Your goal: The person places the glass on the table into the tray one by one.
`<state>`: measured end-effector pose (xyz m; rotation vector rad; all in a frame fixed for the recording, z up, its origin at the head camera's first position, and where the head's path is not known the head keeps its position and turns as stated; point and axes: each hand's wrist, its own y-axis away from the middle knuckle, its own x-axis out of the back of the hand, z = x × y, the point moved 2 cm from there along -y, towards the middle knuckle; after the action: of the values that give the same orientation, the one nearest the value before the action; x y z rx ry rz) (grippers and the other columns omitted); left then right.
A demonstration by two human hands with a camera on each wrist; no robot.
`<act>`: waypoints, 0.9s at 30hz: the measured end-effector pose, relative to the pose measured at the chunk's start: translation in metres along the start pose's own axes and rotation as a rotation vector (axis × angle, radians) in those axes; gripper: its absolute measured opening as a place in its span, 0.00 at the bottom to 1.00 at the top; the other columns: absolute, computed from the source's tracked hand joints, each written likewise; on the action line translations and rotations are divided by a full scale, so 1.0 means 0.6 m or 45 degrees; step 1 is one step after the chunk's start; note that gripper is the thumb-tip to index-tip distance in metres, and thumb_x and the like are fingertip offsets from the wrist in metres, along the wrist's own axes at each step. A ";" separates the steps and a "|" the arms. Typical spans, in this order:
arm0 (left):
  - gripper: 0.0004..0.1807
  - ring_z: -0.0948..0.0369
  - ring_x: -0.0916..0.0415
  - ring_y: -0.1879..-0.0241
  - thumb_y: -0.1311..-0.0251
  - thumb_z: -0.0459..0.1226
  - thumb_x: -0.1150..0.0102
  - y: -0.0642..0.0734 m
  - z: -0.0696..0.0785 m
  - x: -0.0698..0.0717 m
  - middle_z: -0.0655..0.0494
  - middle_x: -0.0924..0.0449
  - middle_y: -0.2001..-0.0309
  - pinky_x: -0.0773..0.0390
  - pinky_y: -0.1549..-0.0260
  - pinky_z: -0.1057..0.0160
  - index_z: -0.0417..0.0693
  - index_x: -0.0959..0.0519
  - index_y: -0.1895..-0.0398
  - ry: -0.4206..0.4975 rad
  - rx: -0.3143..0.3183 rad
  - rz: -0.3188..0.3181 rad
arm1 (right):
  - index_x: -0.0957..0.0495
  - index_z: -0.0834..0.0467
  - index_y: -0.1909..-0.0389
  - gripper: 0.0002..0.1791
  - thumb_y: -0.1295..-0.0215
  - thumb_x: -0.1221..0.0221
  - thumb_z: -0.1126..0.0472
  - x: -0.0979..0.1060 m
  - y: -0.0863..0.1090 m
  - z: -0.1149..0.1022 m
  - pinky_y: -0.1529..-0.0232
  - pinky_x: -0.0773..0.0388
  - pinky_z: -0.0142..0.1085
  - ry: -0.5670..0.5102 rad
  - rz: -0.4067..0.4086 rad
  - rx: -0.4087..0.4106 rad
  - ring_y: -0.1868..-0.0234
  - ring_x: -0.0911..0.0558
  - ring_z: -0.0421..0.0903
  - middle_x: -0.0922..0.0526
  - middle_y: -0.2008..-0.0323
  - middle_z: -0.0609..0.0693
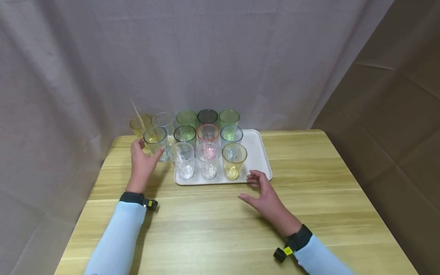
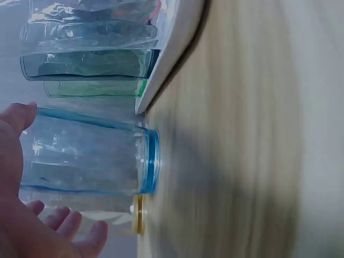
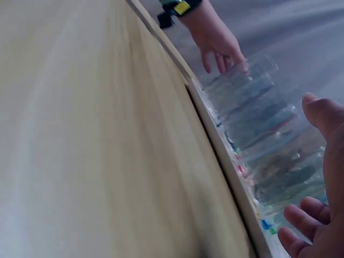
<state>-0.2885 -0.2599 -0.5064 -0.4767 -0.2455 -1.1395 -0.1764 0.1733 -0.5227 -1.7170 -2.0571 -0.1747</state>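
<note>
My left hand spreads around a clear glass with a bluish tint, thumb on its right, fingers on its left. In the left wrist view the thumb reaches the glass's rim, and the other fingers stand apart from its side. That glass stands upright on the table, left of the white tray. Behind it are an amber glass and a colourless one. Close to the tray's front right corner, my right hand holds nothing, its thumb and fingers apart. A yellow glass is the nearest to it.
Several more glasses stand in rows on the tray, among them a red-rimmed one, a dark one and a green one. A grey curtain hangs behind the wooden table.
</note>
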 end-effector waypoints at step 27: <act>0.45 0.53 0.31 0.34 0.44 0.43 0.22 0.086 0.034 0.098 0.47 0.29 0.34 0.23 0.38 0.53 0.42 0.32 0.26 0.112 -0.074 -0.188 | 0.41 0.70 0.29 0.46 0.44 0.25 0.69 -0.011 0.031 -0.063 0.35 0.32 0.64 -0.086 -0.107 0.087 0.37 0.26 0.66 0.27 0.39 0.65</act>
<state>-0.2165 -0.2807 -0.4757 -0.4644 -0.1732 -1.3113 -0.1481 0.1568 -0.4954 -1.6177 -2.1602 -0.0725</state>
